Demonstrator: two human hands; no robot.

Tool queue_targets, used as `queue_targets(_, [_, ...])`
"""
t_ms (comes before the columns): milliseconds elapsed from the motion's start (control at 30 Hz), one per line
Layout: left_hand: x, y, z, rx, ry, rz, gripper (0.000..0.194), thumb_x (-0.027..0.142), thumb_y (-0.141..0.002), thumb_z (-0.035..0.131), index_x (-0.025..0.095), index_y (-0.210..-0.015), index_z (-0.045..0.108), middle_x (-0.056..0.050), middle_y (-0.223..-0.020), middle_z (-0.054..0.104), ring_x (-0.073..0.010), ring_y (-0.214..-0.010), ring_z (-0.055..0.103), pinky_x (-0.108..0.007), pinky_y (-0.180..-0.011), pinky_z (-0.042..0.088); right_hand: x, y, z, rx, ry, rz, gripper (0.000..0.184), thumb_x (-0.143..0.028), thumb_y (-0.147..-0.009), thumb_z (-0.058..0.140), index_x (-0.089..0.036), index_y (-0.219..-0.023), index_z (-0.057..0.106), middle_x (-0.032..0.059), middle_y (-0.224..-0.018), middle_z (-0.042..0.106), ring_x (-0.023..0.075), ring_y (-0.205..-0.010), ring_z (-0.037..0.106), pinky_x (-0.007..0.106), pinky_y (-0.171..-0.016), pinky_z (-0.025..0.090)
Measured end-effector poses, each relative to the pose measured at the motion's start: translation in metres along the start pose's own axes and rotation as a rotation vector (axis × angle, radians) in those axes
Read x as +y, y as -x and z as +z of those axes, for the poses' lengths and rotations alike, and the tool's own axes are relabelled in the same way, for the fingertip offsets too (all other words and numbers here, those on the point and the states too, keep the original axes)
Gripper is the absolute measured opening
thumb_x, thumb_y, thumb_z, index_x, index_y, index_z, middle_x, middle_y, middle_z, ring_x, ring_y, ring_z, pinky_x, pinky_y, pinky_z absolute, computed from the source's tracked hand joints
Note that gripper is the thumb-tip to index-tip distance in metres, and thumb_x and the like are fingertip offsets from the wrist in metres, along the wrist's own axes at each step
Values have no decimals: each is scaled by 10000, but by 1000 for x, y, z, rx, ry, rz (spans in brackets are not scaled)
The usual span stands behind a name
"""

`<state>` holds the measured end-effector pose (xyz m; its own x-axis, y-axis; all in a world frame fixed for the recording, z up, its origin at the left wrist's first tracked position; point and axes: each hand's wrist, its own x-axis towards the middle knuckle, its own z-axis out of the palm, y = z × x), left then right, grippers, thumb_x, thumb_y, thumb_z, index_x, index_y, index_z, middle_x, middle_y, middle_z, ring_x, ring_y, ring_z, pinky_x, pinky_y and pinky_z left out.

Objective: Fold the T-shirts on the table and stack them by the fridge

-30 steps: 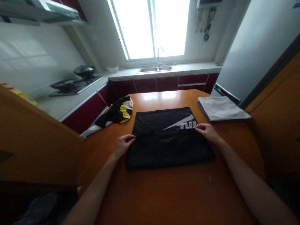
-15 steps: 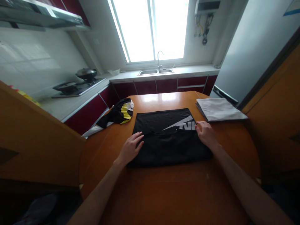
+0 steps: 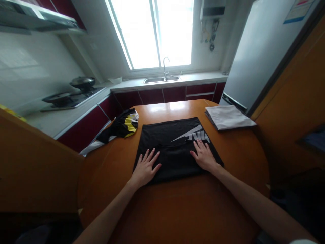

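Note:
A black garment with a pale grey printed logo, probably a T-shirt, lies on the wooden table with its near part folded over the far part. My left hand rests flat on the left side of the folded layer, fingers spread. On the right side of that layer lies my right hand, also flat and spread, its fingertips by the fold edge and the lettering. Neither hand grips the cloth. Part of the logo is covered by the fold.
At the table's left edge lies a crumpled black, yellow and white garment. A folded light grey cloth sits at the right. Beyond the table are a counter with a sink, a stove with pans, and a fridge.
Both hands have let go of the fold's edge corners. They have moved inward and nearer to me, with fingers now spread flat on the folded layer. The view has shifted slightly right.

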<state>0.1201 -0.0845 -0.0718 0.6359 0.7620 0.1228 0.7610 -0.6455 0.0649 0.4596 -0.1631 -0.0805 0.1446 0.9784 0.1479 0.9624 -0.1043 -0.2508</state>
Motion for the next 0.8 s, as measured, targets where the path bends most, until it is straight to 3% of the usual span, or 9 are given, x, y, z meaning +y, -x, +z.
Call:
queue_targets(200, [3,0,0,-2,70,-14,614,594,-1004,416,342,-1561,362,-21,-1657,260,-344,-1539,173,-630,-1203,197,15,-5,3,55,10,32,691,-531,-1030,292,-64,-1524,417,184,-1625,307,295,-1524,235,508,-1227,178])
queue_targets(333, [1,-3,-8,18,266,-55,584,589,-999,428,320,-1516,450,-35,-1629,336,-333,-1530,217,-624,-1212,183,23,-9,6,69,-42,35,686,-530,-1031,287,-52,-1492,459,200,-1599,357,313,-1505,284,510,-1212,230])
queue_targets(400, [-8,-6,-17,105,463,-107,549,556,-1020,389,269,-1470,514,-63,-1578,434,-295,-1490,334,-557,-1213,256,26,-11,4,114,-109,51,685,-533,-1033,270,-55,-1479,477,205,-1582,387,316,-1494,310,512,-1207,249])
queue_targets(500, [-33,-9,-31,373,723,-252,504,482,-1039,351,190,-1371,594,-108,-1436,591,-247,-1358,524,-446,-1170,377,32,-14,-4,238,-215,85,679,-521,-1037,249,-49,-1457,499,213,-1566,410,319,-1492,316,530,-1209,247])
queue_targets(633, [-70,-7,-40,661,831,-451,422,337,-1001,384,131,-1285,620,-150,-1271,683,-249,-1218,633,-437,-1107,452,37,-18,-13,384,-305,102,626,-465,-1033,279,-48,-1431,523,217,-1551,431,311,-1489,324,538,-1211,247])
queue_targets(733, [-79,-5,-39,693,794,-490,404,240,-928,449,137,-1280,620,-143,-1249,691,-254,-1198,645,-438,-1089,475,36,-19,-17,428,-354,87,571,-423,-1026,309,-78,-1415,544,201,-1539,457,298,-1477,351,538,-1211,253])
queue_targets(800, [-71,-4,-39,656,714,-446,395,216,-906,459,155,-1246,651,-125,-1257,693,-259,-1205,639,-446,-1096,473,36,-19,-21,457,-386,73,543,-402,-1023,319,-99,-1412,549,189,-1533,470,285,-1472,363,537,-1213,254])
